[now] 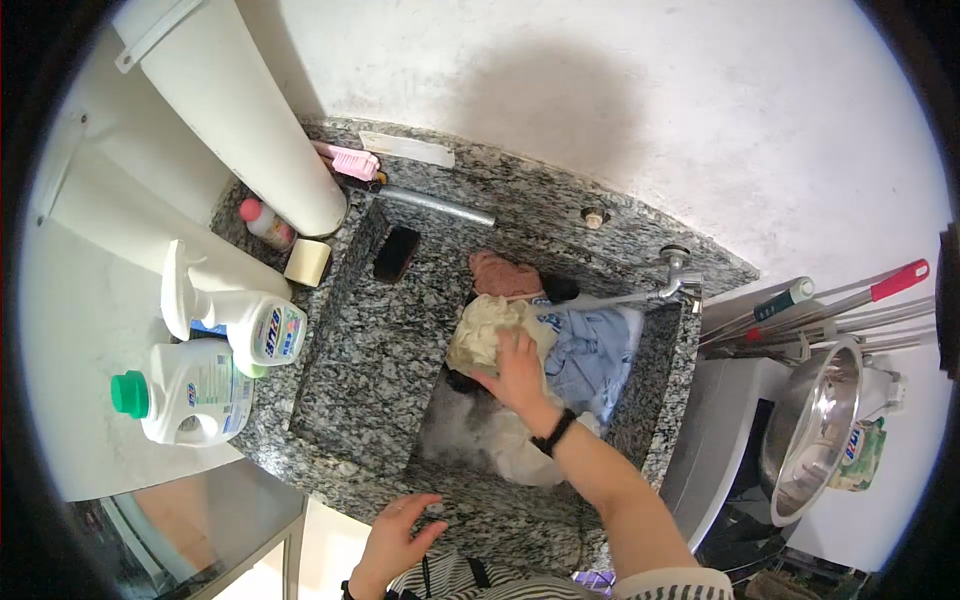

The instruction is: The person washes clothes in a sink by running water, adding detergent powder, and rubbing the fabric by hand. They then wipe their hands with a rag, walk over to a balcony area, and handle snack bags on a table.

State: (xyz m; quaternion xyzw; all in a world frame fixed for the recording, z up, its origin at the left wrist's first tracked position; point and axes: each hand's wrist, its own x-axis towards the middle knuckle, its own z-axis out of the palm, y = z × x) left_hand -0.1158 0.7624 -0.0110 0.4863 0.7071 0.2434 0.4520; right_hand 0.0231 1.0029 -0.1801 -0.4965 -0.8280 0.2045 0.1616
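Grip: left hand [398,538] released, fingers loosely curled, held over the near rim of the granite sink [470,505]; nothing grasped. Right hand [525,375] laid on cream cloth [478,335] in the basin, thumb spread from fingers; whether a fold is pinched cannot be told. Black wristband [553,432] is worn just above pale cloth [525,455] and cloudy water [450,430]; it could be soaked or snagged if the arm is lowered. Blue garment [590,350] is bunched beside the cream cloth; should one be pulled, the other might be dragged along and water splashed. Knuckles could be knocked on the metal tap [675,275] if raised carelessly. Farther off, dark brush [396,254] lies loose on granite and could be slid by a tugged cloth.
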